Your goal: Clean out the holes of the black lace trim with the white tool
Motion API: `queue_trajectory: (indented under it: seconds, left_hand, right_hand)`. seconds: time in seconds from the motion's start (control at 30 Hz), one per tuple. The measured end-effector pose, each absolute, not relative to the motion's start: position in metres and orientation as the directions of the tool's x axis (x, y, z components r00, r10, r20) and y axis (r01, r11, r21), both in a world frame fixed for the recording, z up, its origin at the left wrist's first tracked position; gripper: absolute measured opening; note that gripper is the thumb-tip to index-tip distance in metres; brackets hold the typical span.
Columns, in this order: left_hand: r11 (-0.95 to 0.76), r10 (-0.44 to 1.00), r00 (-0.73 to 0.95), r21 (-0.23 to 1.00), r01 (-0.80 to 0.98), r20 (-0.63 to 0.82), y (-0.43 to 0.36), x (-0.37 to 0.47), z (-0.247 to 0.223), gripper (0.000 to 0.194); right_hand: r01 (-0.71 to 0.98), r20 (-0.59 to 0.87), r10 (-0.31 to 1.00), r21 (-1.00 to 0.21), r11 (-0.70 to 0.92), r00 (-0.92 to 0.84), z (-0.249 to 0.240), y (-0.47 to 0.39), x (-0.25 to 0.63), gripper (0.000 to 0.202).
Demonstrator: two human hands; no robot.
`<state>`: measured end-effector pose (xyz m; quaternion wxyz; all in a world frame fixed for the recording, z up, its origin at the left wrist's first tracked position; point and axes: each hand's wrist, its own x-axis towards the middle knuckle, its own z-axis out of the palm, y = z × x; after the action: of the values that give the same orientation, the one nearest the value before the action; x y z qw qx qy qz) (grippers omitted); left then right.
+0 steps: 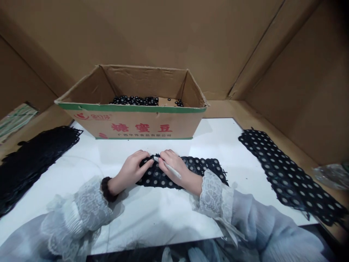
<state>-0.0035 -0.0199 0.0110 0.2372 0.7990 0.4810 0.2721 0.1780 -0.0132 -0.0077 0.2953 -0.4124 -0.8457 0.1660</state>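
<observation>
A black sheet of joined rings with pale round discs (163, 180) lies flat on the white board, under both hands. My right hand (176, 167) is closed around a slim white pen-like tool (173, 170), its tip resting near the sheet's upper edge. Just beside that tip, my left hand (133, 167) pinches the sheet's upper left part between thumb and fingers. The fingertips of both hands nearly meet there, and the exact spot under them is hidden.
Behind the sheet stands an open cardboard box (136, 125) with more black ring pieces (135, 100) inside. Stacked plain black sheets (35, 160) lie at left. Dotted black sheets (286, 174) lie at right, near clear plastic (332, 174). Cardboard walls (302, 83) surround the white board (163, 214).
</observation>
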Motion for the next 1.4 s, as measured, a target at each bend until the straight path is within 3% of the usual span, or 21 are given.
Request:
queue_trajectory:
  seconds: [0.07, 0.13, 0.27, 0.37, 0.7, 0.93, 1.23, 1.4]
  left_hand:
    - [-0.462, 0.884, 0.394, 0.597, 0.656, 0.251, -0.022, -0.004, 0.011, 0.020]
    - [-0.430, 0.899, 0.373, 0.634, 0.643, 0.231, -0.020, -0.005, 0.011, 0.021]
    - [-0.238, 0.943, 0.326, 0.826, 0.511, 0.070, -0.009, -0.009, 0.010, 0.029]
    - [-0.142, 0.943, 0.332, 0.896, 0.421, -0.006, -0.003, -0.010, 0.007, 0.031]
    - [-0.128, 0.878, 0.473, 0.919, 0.372, -0.068, -0.001, -0.017, 0.005, 0.026]
    - [0.005, 0.862, 0.463, 0.915, 0.403, -0.208, -0.001, -0.019, 0.009, 0.030]
    - [-0.030, 0.869, 0.467, 0.923, 0.383, -0.166, -0.004, -0.017, 0.008, 0.035]
    - [-0.007, 0.891, 0.414, 0.907, 0.420, -0.185, -0.009, -0.015, 0.012, 0.034]
  right_hand:
    - [0.631, 0.384, 0.786, -0.469, 0.619, -0.485, -0.009, -0.012, 0.177, 0.025]
    - [0.600, 0.395, 0.790, -0.513, 0.614, -0.470, -0.007, -0.009, 0.178, 0.026]
    - [0.361, 0.252, 0.881, -0.840, 0.405, -0.401, -0.001, -0.002, 0.188, 0.030]
    - [0.243, 0.161, 0.905, -0.931, 0.271, -0.393, 0.004, 0.001, 0.194, 0.028]
    - [0.261, 0.245, 0.873, -0.890, 0.375, -0.421, 0.005, -0.002, 0.192, 0.034]
    - [0.196, 0.241, 0.863, -0.914, 0.356, -0.443, 0.004, -0.002, 0.196, 0.036]
    - [0.271, 0.243, 0.854, -0.878, 0.395, -0.460, 0.006, -0.004, 0.194, 0.036]
    - [0.382, 0.298, 0.820, -0.772, 0.508, -0.488, 0.001, -0.005, 0.191, 0.036]
